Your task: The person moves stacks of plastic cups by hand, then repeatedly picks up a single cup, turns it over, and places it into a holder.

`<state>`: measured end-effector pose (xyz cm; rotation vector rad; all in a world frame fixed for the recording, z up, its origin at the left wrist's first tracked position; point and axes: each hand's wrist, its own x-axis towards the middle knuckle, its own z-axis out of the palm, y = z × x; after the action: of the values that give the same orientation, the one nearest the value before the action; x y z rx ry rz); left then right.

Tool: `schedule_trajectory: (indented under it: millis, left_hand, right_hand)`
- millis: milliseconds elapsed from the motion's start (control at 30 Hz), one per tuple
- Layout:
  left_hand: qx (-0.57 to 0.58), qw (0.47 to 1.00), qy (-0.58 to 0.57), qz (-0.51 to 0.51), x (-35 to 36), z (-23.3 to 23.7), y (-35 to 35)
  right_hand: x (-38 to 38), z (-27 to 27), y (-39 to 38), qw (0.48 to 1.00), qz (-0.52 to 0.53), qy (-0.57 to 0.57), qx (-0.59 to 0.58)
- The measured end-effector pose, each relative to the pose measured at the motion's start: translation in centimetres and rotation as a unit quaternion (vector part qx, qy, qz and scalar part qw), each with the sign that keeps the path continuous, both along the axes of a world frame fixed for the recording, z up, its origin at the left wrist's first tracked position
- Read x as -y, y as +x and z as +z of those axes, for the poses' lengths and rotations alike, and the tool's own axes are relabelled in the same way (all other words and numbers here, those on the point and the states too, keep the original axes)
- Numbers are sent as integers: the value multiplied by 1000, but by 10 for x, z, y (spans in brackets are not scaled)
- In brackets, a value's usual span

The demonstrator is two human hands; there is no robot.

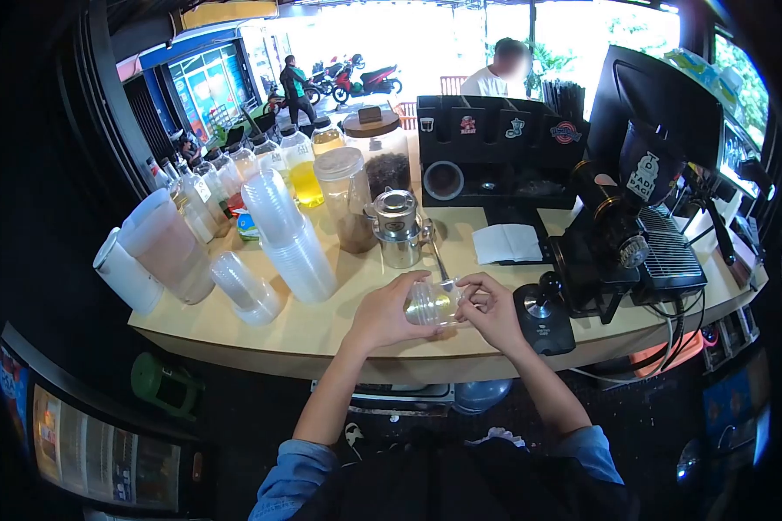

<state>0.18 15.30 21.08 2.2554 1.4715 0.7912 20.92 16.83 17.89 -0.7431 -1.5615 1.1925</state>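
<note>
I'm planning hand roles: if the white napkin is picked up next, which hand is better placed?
Right, I'd judge. The right hand is nearer the napkin and touches only one end of the cup, while the left hand wraps around it and could likely hold it alone.

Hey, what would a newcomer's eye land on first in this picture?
Probably the tall stack of clear cups, left of centre on the counter, with a yellow bottle behind it. Then the left hand gripping a clear container near the counter's front edge, the right hand at its end.
</note>
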Motion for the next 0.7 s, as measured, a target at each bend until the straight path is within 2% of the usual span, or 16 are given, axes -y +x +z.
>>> schedule_trajectory:
  millis: [67, 133, 367, 533, 700]
  left_hand:
    - [7, 1000, 12, -7, -5, -3, -2]
    - [-3, 1000, 14, -20, -8, -4, -4]
    - [-5, 1000, 9, -27, -5, -2, -4]
    - [-14, 1000, -1, -8, -2, 2, -1]
    - [-14, 1000, 1, -13, -2, 2, -3]
  right_hand:
    - [-1, 0, 3, 1000, -2, -3, 1]
    - [-4, -5, 2, 999, 41, 1, 23]
    - [-5, -7, 1, 1000, 19, -4, -9]
    - [5, 0, -10, 998, 39, -17, 53]
    - [5, 0, -20, 998, 21, 5, 61]
